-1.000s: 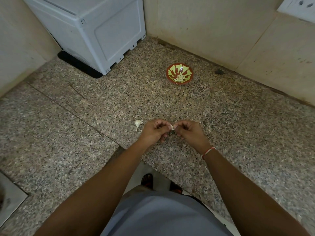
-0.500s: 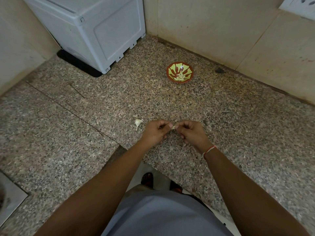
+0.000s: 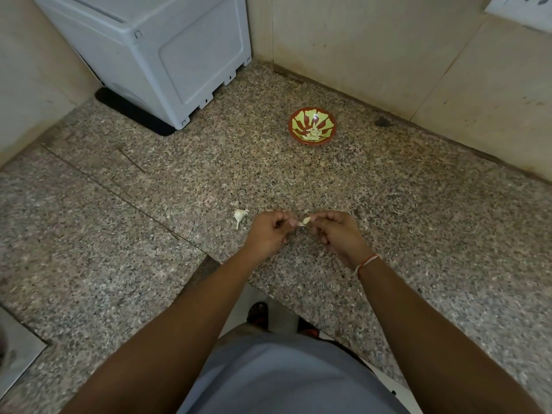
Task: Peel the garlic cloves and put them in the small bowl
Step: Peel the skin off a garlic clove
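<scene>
Nearest, both hands work over the counter's front edge: the right hand [image 3: 337,234] pinches a garlic clove [image 3: 306,220] at its fingertips, while the left hand [image 3: 267,233] pinches a strip of skin [image 3: 299,224] trailing off it. The clove is small; a hard tug could flick it from the pinch onto the floor below. Scraps [image 3: 240,216] lie just left. Farther back stands the bowl [image 3: 312,126], peeled cloves inside. The speckled granite counter [image 3: 149,234] runs into a beige wall corner beside a white appliance [image 3: 167,52]

light: dim, warm, soft shadows; glare: glint in bowl [image 3: 312,126]; edges: wide-angle bending; focus: sharp centre
</scene>
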